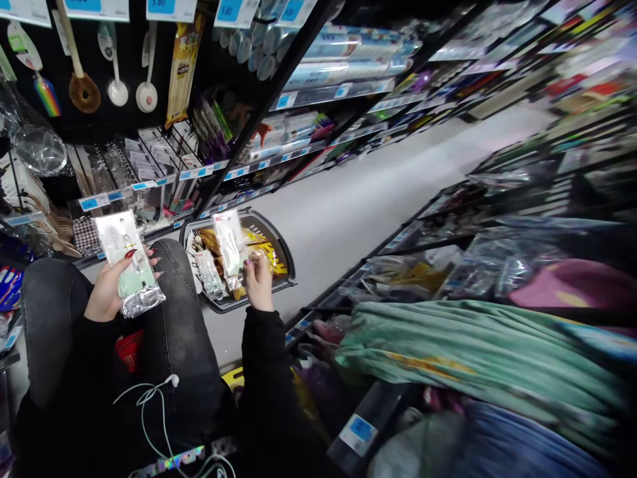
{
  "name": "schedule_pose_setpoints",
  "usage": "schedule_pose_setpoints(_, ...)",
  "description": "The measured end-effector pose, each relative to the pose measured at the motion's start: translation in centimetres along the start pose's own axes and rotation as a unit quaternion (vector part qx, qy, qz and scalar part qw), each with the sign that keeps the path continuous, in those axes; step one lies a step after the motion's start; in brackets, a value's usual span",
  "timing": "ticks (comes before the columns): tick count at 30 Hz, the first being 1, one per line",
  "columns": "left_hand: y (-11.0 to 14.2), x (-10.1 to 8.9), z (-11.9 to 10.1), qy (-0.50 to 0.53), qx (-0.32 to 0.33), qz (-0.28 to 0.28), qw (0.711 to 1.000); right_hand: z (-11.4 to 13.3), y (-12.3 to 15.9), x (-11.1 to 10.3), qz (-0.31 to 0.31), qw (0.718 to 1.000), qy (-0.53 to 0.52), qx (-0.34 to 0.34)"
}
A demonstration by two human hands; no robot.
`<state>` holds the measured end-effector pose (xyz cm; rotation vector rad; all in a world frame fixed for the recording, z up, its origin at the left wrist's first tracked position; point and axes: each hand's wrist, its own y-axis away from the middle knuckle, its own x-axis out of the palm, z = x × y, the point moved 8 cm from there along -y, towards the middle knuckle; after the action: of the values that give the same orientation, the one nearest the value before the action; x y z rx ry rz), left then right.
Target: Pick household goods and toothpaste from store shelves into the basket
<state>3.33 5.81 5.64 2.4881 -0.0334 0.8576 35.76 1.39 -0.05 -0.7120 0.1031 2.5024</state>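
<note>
My left hand is closed around flat carded packets in clear plastic, held above my knees. Their cards are white and pale green; what is packed inside is too small to make out. With thumb and fingers, my right hand pinches a similar carded packet by its lower right edge. That packet is upright over a dark shopping basket on the floor. Inside the basket lie another carded packet and yellow-and-brown packages.
Shelves with hanging brushes and packaged utensils rise ahead on the left. A grey aisle floor runs to the far right. Green folded cloth goods fill the right-hand shelf close by. White earphones dangle over my lap.
</note>
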Motion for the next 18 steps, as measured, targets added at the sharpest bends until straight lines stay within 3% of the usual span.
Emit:
schedule_pose_setpoints(2, -0.1, 0.0, 0.0, 0.002, 0.001, 0.001, 1.000, -5.0, -0.6, 1.8, 0.063, 0.990, 0.112, 0.054)
schedule_pose_setpoints(4, -0.1, 0.1, 0.1, 0.003, 0.000, 0.002, 1.000, -8.8, -0.3, 3.7, 0.100, 0.979, 0.155, 0.091)
schedule_pose_setpoints(9, -0.1, 0.3, 0.3, 0.003, -0.004, 0.006, 1.000, -13.3, 1.7, 6.8, 0.118, 0.953, 0.229, 0.157)
schedule_pose_setpoints(14, -0.2, 0.3, 0.4, -0.004, -0.001, 0.004, 1.000, -12.9, 2.4, 6.7, 0.093, 0.931, 0.297, 0.193)
schedule_pose_setpoints(18, -0.1, 0.6, 0.7, -0.018, -0.008, 0.009, 1.000, -8.9, 2.8, 5.8, 0.054, 0.925, 0.331, 0.179)
